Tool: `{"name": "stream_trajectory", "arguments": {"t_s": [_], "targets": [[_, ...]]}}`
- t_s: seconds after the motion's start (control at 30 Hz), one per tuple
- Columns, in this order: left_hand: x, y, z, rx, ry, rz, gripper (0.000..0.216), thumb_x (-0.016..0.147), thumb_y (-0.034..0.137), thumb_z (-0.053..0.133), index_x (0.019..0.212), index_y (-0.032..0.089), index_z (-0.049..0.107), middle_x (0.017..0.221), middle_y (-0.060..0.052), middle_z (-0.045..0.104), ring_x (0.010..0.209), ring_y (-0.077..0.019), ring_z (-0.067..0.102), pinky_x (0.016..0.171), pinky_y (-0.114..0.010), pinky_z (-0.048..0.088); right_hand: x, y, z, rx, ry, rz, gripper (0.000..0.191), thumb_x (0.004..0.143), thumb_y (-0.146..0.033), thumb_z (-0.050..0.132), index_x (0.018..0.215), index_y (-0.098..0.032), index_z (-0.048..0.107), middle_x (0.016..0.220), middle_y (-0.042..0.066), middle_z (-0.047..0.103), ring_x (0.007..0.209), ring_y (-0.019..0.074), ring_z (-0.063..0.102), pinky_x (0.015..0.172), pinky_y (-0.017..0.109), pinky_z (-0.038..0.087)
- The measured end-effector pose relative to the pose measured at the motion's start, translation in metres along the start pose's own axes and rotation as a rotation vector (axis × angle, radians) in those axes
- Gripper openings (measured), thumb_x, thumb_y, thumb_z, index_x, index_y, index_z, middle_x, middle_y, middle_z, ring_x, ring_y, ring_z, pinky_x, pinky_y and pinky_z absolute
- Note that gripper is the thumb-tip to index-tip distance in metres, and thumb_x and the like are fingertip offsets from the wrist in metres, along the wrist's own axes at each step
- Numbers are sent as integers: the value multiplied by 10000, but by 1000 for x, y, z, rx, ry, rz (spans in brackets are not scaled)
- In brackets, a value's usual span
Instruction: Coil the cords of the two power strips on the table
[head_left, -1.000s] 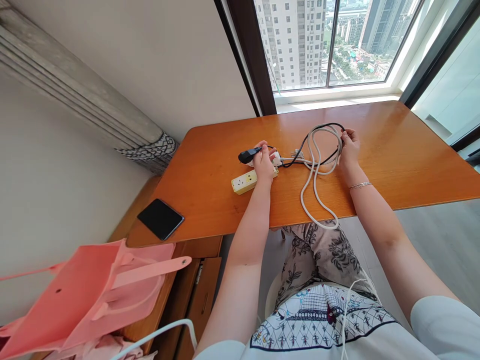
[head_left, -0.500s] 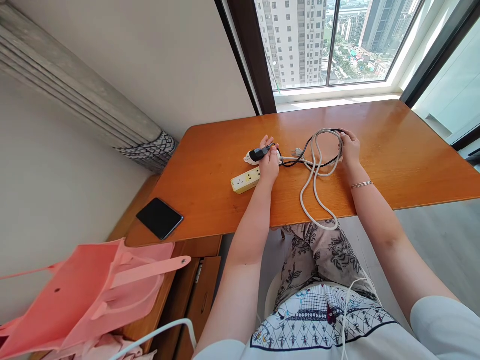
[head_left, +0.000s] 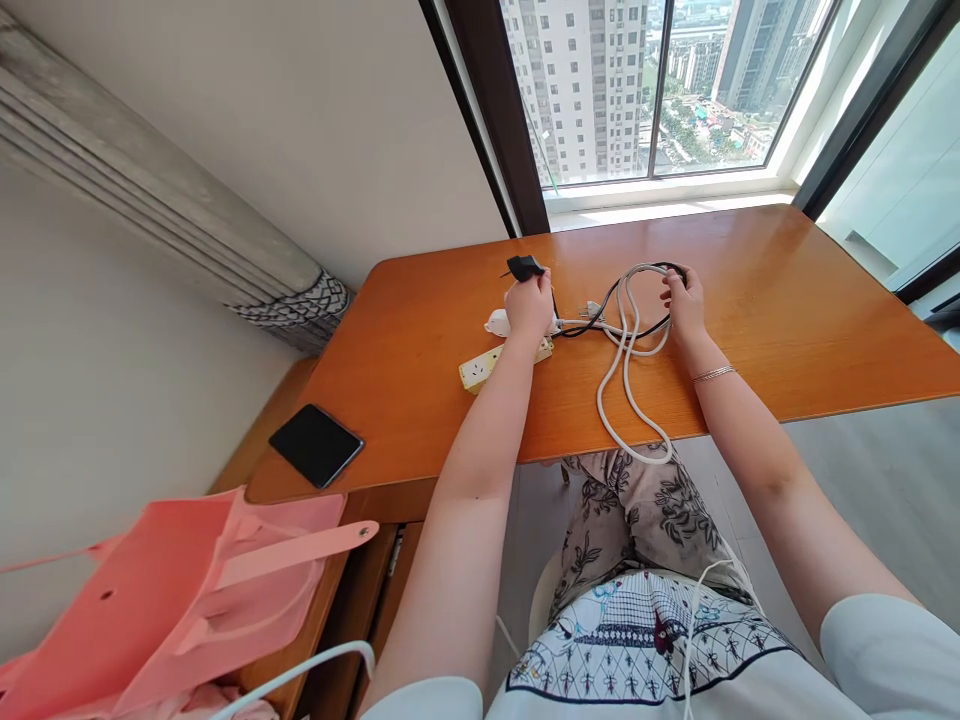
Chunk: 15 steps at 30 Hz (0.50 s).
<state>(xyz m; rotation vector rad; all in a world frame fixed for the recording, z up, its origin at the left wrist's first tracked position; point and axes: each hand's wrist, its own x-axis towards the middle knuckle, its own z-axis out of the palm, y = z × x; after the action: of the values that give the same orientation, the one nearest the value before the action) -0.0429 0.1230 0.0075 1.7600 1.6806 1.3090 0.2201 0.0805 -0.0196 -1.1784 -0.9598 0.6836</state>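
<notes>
My left hand (head_left: 531,305) is closed round a black plug (head_left: 525,267), lifted above the table with its prongs to the left. Beneath that wrist lies a pale yellow power strip (head_left: 481,370), partly covered by my forearm. A white power strip (head_left: 496,322) rests just behind it, also partly hidden. My right hand (head_left: 684,300) pinches a loop of black cable (head_left: 613,290) and white cable (head_left: 628,395), tangled together. The white loop hangs over the table's front edge. Close to the tangle lies a white plug (head_left: 594,311).
The wooden table (head_left: 420,310) stands against a window. A black tablet or phone (head_left: 316,445) lies at its left front corner. Below that corner hangs a pink bag (head_left: 172,590) with a strap. A white cable (head_left: 300,680) curves beside it.
My left hand has turned over and raised the black plug away from me, uncovering more of the yellow strip. My right hand has shifted slightly left on the cable loop.
</notes>
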Motion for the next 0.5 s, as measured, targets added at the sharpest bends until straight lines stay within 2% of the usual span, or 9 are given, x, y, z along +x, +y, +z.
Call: {"name": "stream_trajectory", "arguments": {"t_s": [0.13,0.27,0.37,0.5], "targets": [[29,2,3,59,-51,-49,254,979,356,522,874,201,694,837,-119,758,1123,-320,691,1094,-433,432,-1,-1,1,3,6,16,189,877,-384,596,998,-239,595,916,-11,621,741,100,563,636,205,484],[50,-4,3,64,-46,-62,267,955,435,556,889,202,667,972,-172,777,1244,-332,650,1095,-452,446,-2,-2,3,3,6,23,185,868,-368,586,1004,-243,585,925,-10,629,767,108,575,633,204,485],[59,-9,3,66,-49,-81,291,939,473,574,873,200,652,1046,-220,768,1302,-355,618,1098,-489,450,-2,-1,5,6,9,17,185,848,-346,581,998,-238,573,930,-8,626,768,109,574,641,212,489],[64,-13,2,47,3,-114,281,900,479,621,822,213,662,1008,-225,771,1300,-370,619,1109,-519,444,-1,1,5,-8,-9,10,233,827,-398,598,996,-243,555,939,-8,613,773,111,572,643,219,490]]}}
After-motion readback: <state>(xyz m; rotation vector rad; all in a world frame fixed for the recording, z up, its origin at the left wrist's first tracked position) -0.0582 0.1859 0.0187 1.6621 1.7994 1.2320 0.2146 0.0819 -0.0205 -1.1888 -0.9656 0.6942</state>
